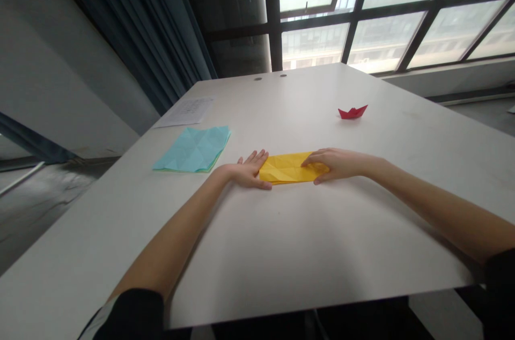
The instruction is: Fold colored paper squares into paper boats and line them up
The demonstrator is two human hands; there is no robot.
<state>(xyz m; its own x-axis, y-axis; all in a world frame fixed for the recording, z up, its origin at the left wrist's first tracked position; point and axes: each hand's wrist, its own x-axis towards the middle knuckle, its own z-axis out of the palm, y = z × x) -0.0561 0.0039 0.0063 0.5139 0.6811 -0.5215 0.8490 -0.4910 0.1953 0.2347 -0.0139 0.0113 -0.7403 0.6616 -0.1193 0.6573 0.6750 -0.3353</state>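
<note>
A yellow sheet of origami paper [286, 168], folded into a long flat rectangle with crease lines, lies on the white table between my hands. My left hand [250, 170] rests at its left end, fingers stretched out and thumb along the near corner. Over the right end lies my right hand [333, 164], its fingers spread across the top and its thumb at the near edge. Both hands touch the paper, and neither is closed round it. The covered ends of the sheet are partly hidden.
Left of my hands lies a stack of creased light-blue paper [195, 149], with a printed white sheet [187, 111] behind it. A red paper boat [353, 112] stands farther back on the right of the white table [306, 243]. Windows and a dark blue curtain [132, 13] are beyond.
</note>
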